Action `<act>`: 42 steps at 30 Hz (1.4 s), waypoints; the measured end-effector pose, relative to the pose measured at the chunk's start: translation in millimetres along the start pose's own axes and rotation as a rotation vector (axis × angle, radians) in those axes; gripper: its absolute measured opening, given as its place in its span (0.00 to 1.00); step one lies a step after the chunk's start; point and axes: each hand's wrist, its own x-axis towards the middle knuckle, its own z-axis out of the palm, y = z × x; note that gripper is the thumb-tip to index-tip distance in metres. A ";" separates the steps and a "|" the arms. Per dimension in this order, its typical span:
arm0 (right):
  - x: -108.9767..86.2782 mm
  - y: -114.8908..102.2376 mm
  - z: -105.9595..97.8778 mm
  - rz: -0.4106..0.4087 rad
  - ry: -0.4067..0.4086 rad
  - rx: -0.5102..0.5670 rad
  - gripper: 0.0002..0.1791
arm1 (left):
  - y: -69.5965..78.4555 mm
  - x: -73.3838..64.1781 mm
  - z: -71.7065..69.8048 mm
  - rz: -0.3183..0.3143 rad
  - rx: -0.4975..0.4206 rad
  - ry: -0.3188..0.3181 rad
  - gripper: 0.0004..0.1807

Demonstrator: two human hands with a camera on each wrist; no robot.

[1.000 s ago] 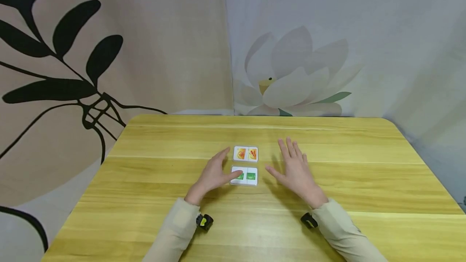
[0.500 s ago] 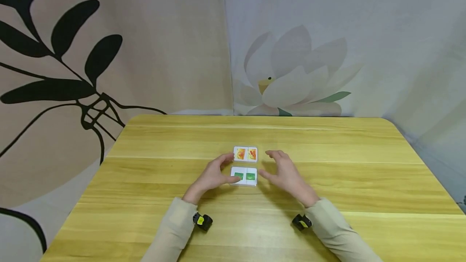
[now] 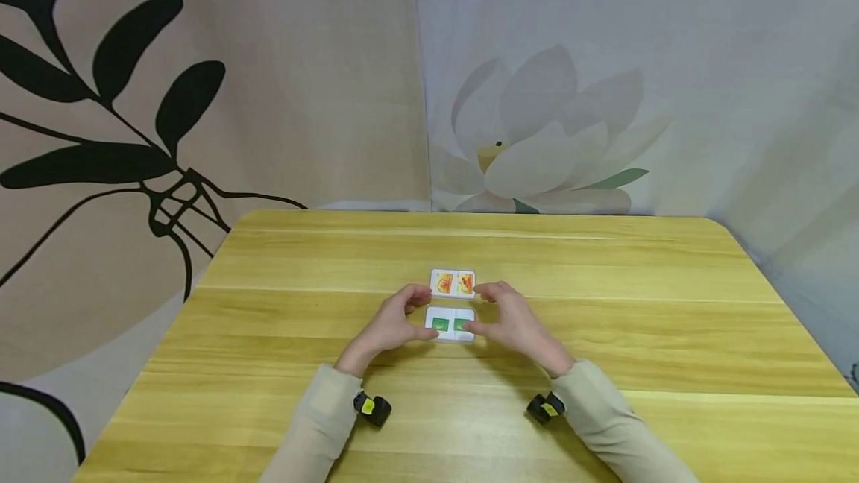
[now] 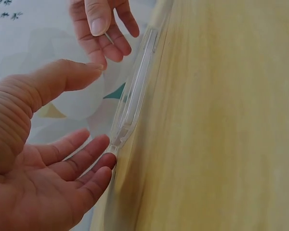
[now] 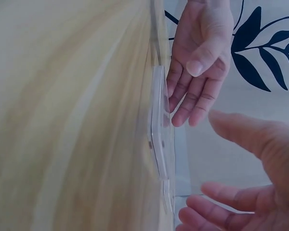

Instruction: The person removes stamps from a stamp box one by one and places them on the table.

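Two small flat clear cases lie one behind the other mid-table in the head view. The far case (image 3: 453, 284) shows two orange pictures, the near case (image 3: 451, 313) two green ones. My left hand (image 3: 389, 321) is at their left, fingertips right at the far case's end and thumb over the near case's left part. Mirroring it, my right hand (image 3: 515, 323) has its fingertips at the far case's right end, its thumb overlapping the near case. Both wrist views show thumbs well apart from loosely bent fingers. Edge-on, a clear case (image 5: 157, 120) lies flat in the right wrist view.
The wooden table (image 3: 604, 282) extends around the cases on all sides. Behind it hangs a pale curtain (image 3: 335, 95) printed with dark leaves and a large white flower. A small black device (image 3: 372, 408) sits at the left wrist, and a similar device (image 3: 546, 408) at the right.
My right hand has come in leftward to the cases, its spread fingers now bent. My left fingers have lowered to the far case's end. Both cases lie where they were.
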 end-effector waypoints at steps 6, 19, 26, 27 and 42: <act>1.2 -1.9 1.2 0.013 -0.025 0.021 0.33 | -1.8 -0.4 -0.2 -0.012 0.016 0.004 0.36; 7.8 -1.6 5.0 -0.014 -0.105 -0.023 0.36 | -3.9 0.6 -1.5 0.025 0.122 -0.029 0.38; 11.3 0.8 8.5 -0.083 -0.127 -0.069 0.35 | -4.5 1.1 -0.6 0.035 0.168 -0.029 0.36; 11.7 1.0 8.7 -0.091 -0.132 -0.074 0.35 | -4.6 1.1 -0.6 0.036 0.172 -0.031 0.36; 16.7 -3.9 13.9 -0.104 -0.177 -0.128 0.32 | -3.9 2.1 0.2 0.054 0.192 -0.036 0.35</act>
